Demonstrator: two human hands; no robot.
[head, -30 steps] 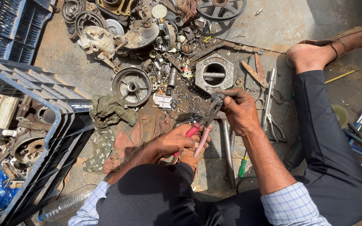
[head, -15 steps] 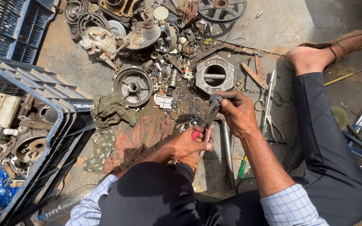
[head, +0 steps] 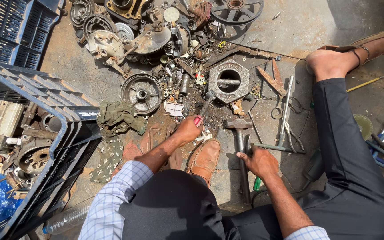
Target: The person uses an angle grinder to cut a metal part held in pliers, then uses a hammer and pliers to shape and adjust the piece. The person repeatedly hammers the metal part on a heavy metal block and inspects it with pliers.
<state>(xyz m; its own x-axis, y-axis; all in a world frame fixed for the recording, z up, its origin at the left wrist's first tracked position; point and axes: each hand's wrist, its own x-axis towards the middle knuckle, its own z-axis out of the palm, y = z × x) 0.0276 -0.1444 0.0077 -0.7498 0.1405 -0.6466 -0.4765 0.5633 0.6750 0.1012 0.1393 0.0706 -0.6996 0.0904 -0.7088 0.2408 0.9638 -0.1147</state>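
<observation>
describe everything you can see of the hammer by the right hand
The hammer lies flat on the concrete floor, its dark, worn metal head pointing away from the person and its long dark handle running back toward them. It looks like steel, dull and grimy. The right hand rests on the handle partway down, fingers on it. A brown shoe sits just to its left, and a T-handle wrench lies to its right.

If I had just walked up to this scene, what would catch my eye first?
First, the heap of rusty metal parts spread over the concrete floor at the top, with a hexagonal metal block at its lower edge. Just below, the left hand grips a red-handled tool, while the right hand closes on a hammer. A dark plastic crate of engine parts stands at left.
</observation>
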